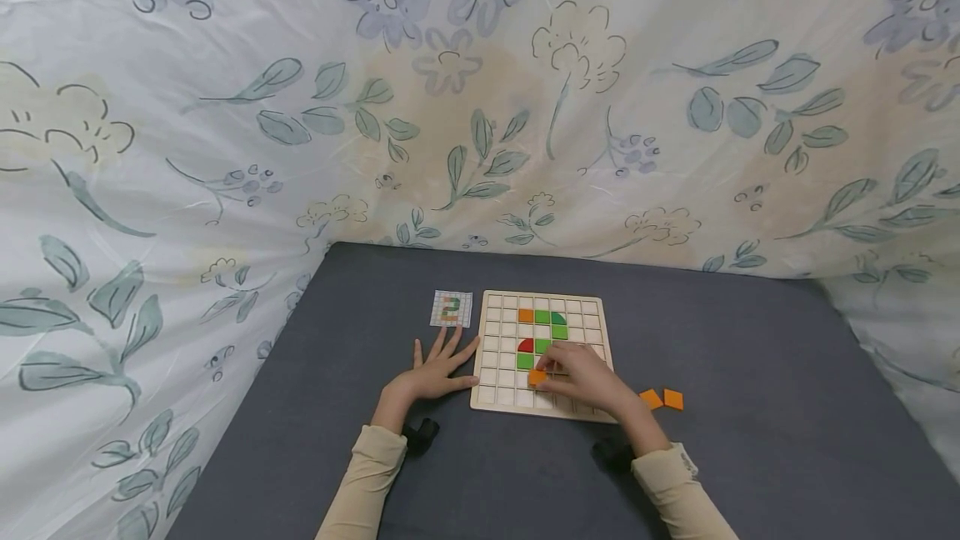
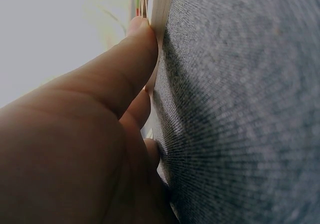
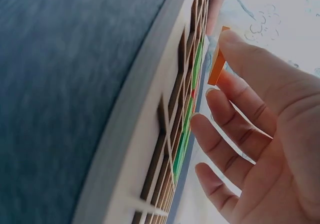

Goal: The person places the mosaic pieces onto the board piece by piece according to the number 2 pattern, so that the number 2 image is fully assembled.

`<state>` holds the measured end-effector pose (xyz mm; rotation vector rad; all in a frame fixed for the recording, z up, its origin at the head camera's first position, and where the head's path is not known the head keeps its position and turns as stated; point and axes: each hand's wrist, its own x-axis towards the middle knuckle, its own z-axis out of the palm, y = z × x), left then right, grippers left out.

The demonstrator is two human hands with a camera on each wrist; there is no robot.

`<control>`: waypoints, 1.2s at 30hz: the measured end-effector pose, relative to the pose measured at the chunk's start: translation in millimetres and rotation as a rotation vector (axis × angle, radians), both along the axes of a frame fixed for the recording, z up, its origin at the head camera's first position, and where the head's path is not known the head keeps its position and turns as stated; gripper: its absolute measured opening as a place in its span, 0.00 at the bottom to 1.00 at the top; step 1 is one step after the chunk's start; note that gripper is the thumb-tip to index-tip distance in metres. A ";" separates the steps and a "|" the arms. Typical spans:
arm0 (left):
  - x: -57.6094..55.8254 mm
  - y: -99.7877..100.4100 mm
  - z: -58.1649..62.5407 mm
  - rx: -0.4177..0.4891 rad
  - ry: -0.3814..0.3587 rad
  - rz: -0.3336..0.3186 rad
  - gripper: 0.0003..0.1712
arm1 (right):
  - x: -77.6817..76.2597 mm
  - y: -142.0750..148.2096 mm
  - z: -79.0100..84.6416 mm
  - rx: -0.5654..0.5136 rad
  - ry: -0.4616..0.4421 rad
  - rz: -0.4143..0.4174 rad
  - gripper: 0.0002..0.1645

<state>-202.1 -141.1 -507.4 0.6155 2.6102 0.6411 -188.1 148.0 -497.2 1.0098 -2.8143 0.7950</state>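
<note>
A wooden grid board (image 1: 495, 397) lies on the dark cloth with green, orange and red tiles set in some of its squares. Between thumb and fingertips my right hand (image 1: 581, 373) pinches an orange square tile (image 1: 537, 377) over the lower middle of the board. In the right wrist view that tile (image 3: 218, 59) is held tilted, apart from the grid. My left hand (image 1: 431, 375) lies spread at the board's left side, its thumb (image 2: 125, 69) touching the wooden edge. A small pattern card (image 1: 452, 308) showing a coloured 2 lies just beyond the left fingertips.
Two loose orange tiles, one partly hidden by the right wrist (image 1: 637, 419), lie right of the board; the farther tile (image 1: 673, 399) shows whole. A dark tablecloth (image 1: 750, 440) covers the table. Floral fabric (image 1: 480, 182) hangs behind and at the sides.
</note>
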 end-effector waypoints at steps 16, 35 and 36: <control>-1.6 2.3 0.2 -0.015 -0.004 0.011 0.41 | -0.8 -16.5 -5.2 0.085 0.033 -0.064 0.14; -1.2 1.3 0.3 -0.004 -0.008 0.005 0.41 | -1.1 -21.0 -5.6 0.087 0.027 -0.089 0.14; -1.4 1.3 0.2 -0.001 -0.007 0.004 0.41 | -1.1 -21.0 -5.7 0.083 0.023 -0.093 0.13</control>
